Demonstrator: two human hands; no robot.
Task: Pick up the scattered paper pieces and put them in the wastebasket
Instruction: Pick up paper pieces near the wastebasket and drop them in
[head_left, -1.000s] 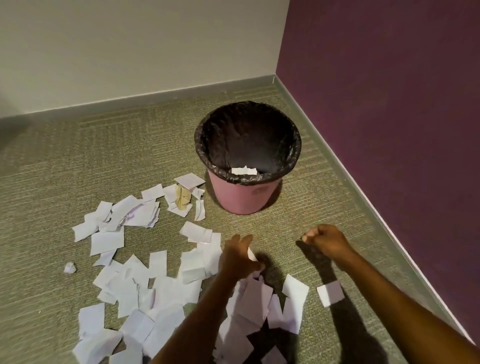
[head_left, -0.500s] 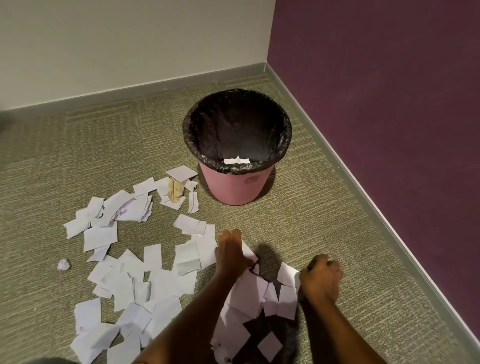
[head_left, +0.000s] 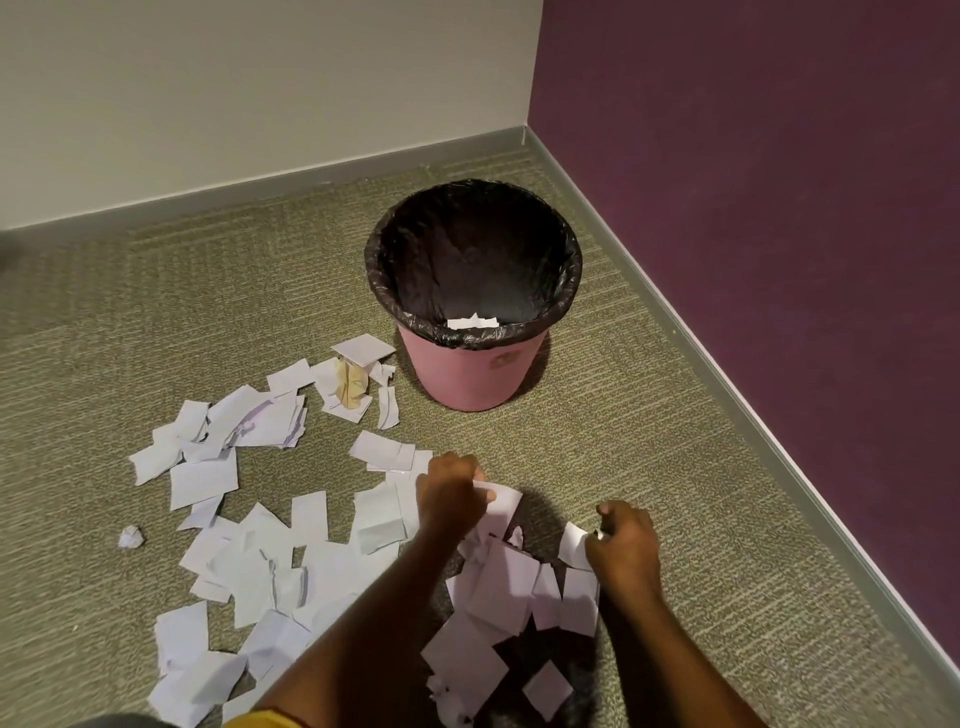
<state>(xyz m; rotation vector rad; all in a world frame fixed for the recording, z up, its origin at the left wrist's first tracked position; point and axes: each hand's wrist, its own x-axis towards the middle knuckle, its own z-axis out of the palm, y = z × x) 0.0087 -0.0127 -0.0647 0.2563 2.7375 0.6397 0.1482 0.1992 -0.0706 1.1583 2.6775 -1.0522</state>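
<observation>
We can't see the bottom of the wastebasket (head_left: 470, 374): its near rim blocks it, and only a sliver of paper (head_left: 472, 322) shows above. On the left hand (head_left: 449, 493), fingertips are tucked behind the knuckles where it grips a white piece (head_left: 506, 501). The right hand (head_left: 626, 545) curls away from us; we can't tell if it grips the neighbouring piece (head_left: 574, 545). The left forearm covers part of the paper pieces (head_left: 270, 571). Both forearms and a yellow sleeve (head_left: 260, 721) are cut off at the bottom edge. The smudge (head_left: 501, 358) on the basket wall is unreadable.

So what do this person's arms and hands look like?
Both forearms are bare. The left hand and right hand are ungloved, with no watch or rings visible. A strip of yellow fabric, probably a sleeve, shows by the left arm.
</observation>
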